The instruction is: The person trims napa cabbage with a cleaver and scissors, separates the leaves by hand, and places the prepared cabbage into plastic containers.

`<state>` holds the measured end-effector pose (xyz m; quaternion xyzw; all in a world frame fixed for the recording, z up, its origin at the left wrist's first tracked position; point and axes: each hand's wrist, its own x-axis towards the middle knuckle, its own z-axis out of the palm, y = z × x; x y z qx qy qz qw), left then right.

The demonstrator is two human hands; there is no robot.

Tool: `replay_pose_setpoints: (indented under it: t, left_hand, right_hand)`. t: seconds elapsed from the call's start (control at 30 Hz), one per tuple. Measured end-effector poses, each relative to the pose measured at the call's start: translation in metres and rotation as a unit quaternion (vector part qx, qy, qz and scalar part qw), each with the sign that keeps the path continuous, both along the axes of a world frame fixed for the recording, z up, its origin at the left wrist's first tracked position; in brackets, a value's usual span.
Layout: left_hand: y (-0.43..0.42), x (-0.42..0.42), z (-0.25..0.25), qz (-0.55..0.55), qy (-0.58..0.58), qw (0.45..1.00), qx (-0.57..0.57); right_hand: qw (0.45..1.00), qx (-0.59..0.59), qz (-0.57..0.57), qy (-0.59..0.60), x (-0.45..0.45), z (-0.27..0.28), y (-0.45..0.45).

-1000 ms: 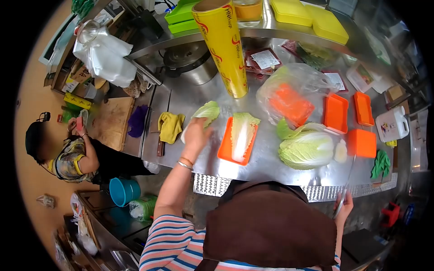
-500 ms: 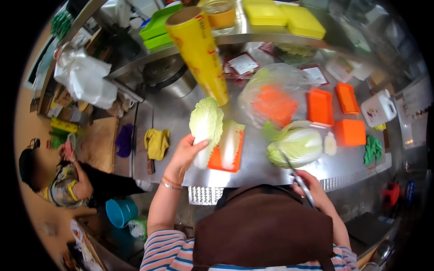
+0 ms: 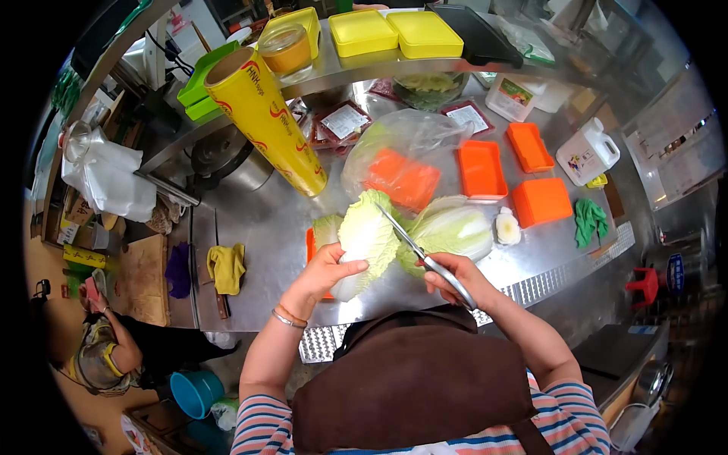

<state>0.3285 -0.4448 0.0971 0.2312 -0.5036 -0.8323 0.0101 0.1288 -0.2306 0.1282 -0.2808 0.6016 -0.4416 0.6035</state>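
Observation:
My left hand (image 3: 327, 273) pinches a napa cabbage leaf (image 3: 369, 244) by its white stem, holding it up over the steel counter. In my right hand (image 3: 457, 279) is a pair of grey-handled scissors (image 3: 418, 250); the blade tips reach the leaf's upper right edge. Partly hidden behind the raised leaf, an orange tray (image 3: 310, 244) has another cabbage leaf (image 3: 327, 229) in it. A cabbage head (image 3: 459, 231) lies on its side just beyond my right hand. Beside it sits a cut-off pale cabbage base (image 3: 507, 227).
Orange trays (image 3: 481, 171) and a clear bag (image 3: 371, 148) lie beyond the cabbage. A yellow film roll (image 3: 269, 125) leans against the shelf (image 3: 334, 67). A wooden-handled knife (image 3: 222, 305) lies left near a yellow cloth (image 3: 226, 268). Another person (image 3: 106, 341) stands far left.
My right hand has raised the scissors from the counter's front edge to the leaf. My left hand's leaf has shifted right and lower, covering much of the tray. The head view has turned.

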Motion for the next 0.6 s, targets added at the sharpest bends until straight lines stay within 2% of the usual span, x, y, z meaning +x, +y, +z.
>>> replay_pose_setpoints:
  t: [0.1,0.17,0.2,0.27,0.3,0.37,0.4,0.43,0.5,0.53,0.57,0.6]
  left_hand:
    - [-0.006,-0.009,0.005,-0.027,0.003,0.999,-0.039]
    - [-0.015,-0.014,0.009,-0.083,-0.022,0.990,-0.110]
    - [-0.019,-0.018,0.012,-0.085,-0.021,0.990,-0.111]
    - [-0.027,-0.025,0.021,-0.193,-0.001,0.972,-0.132]
    - [-0.032,-0.028,0.020,-0.193,0.000,0.972,-0.132]
    - [-0.042,-0.030,0.016,-0.221,-0.043,0.967,-0.117]
    - [-0.048,-0.031,0.014,-0.231,-0.023,0.960,-0.156]
    - [-0.056,-0.029,0.013,-0.225,-0.028,0.962,-0.154]
    - [-0.072,-0.012,0.010,-0.145,-0.079,0.959,-0.230]
    - [-0.078,-0.002,0.003,-0.038,-0.089,0.977,-0.190]
    - [-0.080,0.011,0.002,-0.030,-0.098,0.977,-0.189]
    - [-0.078,0.022,0.001,0.046,-0.108,0.978,-0.171]
  right_hand:
    - [1.000,0.015,0.006,0.005,-0.015,-0.005,0.006]
    - [0.999,-0.049,0.006,0.017,-0.026,-0.018,0.006]
    - [0.997,-0.056,0.009,0.056,-0.030,-0.016,0.003]
    - [0.994,-0.062,0.030,0.088,-0.037,-0.018,-0.002]
    - [0.989,-0.067,0.055,0.118,-0.039,-0.017,-0.007]
    - [0.992,-0.033,0.054,0.105,-0.038,-0.004,-0.007]
    - [0.995,-0.002,0.011,0.096,-0.036,0.004,-0.007]
    - [0.996,0.029,-0.030,0.085,-0.034,0.007,-0.009]
    - [0.982,-0.022,-0.100,0.157,-0.037,-0.013,-0.001]
    - [0.982,-0.018,-0.141,0.126,-0.037,-0.016,0.006]
    - [0.980,-0.013,-0.167,0.112,-0.037,-0.016,0.013]
    - [0.977,-0.015,-0.189,0.102,-0.036,-0.017,0.021]
